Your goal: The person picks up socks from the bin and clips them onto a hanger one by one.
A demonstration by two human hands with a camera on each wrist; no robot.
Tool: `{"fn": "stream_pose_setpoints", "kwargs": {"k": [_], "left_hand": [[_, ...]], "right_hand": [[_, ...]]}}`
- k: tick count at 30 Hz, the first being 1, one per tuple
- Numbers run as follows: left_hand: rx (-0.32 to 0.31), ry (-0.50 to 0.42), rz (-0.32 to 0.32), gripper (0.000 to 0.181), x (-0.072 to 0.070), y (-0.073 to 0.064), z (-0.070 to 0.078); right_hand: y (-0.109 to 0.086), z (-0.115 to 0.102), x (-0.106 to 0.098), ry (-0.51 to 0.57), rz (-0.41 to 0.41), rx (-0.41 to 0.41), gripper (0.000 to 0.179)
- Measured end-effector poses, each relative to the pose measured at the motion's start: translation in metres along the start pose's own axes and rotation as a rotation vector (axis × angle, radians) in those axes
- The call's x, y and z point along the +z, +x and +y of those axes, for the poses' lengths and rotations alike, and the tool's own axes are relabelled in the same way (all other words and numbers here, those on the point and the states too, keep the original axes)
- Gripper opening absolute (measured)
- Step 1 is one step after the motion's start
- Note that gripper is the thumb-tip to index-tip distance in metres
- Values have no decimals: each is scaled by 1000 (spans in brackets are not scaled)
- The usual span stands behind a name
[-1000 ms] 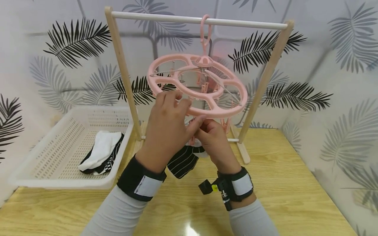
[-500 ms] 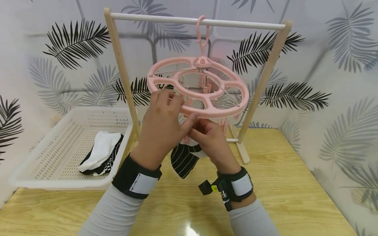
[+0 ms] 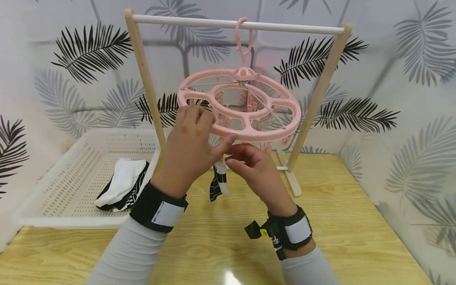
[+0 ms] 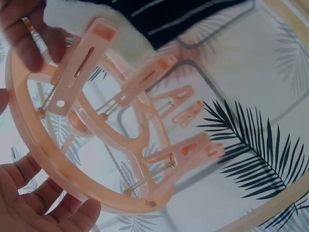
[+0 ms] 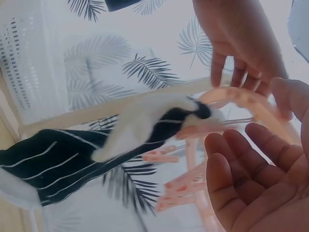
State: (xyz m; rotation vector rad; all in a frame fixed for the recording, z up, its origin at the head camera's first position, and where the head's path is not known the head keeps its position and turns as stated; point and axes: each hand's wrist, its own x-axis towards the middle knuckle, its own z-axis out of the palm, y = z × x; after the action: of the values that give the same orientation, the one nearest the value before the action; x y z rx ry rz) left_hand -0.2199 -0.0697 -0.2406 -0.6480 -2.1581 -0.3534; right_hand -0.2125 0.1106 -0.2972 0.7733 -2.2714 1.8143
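Observation:
A pink round clip hanger (image 3: 261,136) hangs by its hook from a white rail. My left hand (image 3: 192,136) holds its near rim, fingers over the top and thumb underneath. In the left wrist view, the fingers (image 4: 79,215) lie along that rim. A black sock with white stripes and a white part (image 5: 63,164) hangs below the ring from a pink clip (image 4: 82,67). My right hand (image 3: 254,162) is just beneath the rim, fingers loosely bent. In the right wrist view its palm shows with nothing in it, close beside the sock's clipped end.
A white perforated basket (image 3: 71,178) stands at left, with white and black socks (image 3: 122,182) in it. The rail (image 3: 185,21) rests on wooden posts (image 3: 318,99) with feet on the wood-grain table (image 3: 342,221). Several other clips (image 4: 181,159) dangle from the ring.
The sock under the ring has swung left and turned narrower to the head view. My left hand has shifted left on the rim, and the right hand has come away from the clip.

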Motion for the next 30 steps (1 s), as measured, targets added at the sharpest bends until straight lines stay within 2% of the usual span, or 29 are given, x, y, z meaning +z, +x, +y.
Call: {"fn": "stream_pose_setpoints", "kwargs": {"k": [5,9,13,17,23,26,30], "left_hand": [[8,-8,-28,51,1,0,-4],[17,10,-32,55,3,0,-9],[22,-1,-19,59,4,-3,-15],[17,-47,-12,59,4,-4,-20],[13,-111,-11,58,2,-3,-24],[18,-130,-3,58,2,-3,-27],[20,-148,3,59,2,-2,-31]], "right_hand": [[-9,-11,-7,-49,10,-18,29],[-17,-17,-15,-70,60,-52,27],[-23,-19,-27,-41,147,-84,24],[-28,-16,-40,-60,263,-93,25],[-27,1,-58,-47,445,-84,27],[-24,10,-63,-30,426,-33,29],[-18,20,-64,-42,291,64,35]]}}
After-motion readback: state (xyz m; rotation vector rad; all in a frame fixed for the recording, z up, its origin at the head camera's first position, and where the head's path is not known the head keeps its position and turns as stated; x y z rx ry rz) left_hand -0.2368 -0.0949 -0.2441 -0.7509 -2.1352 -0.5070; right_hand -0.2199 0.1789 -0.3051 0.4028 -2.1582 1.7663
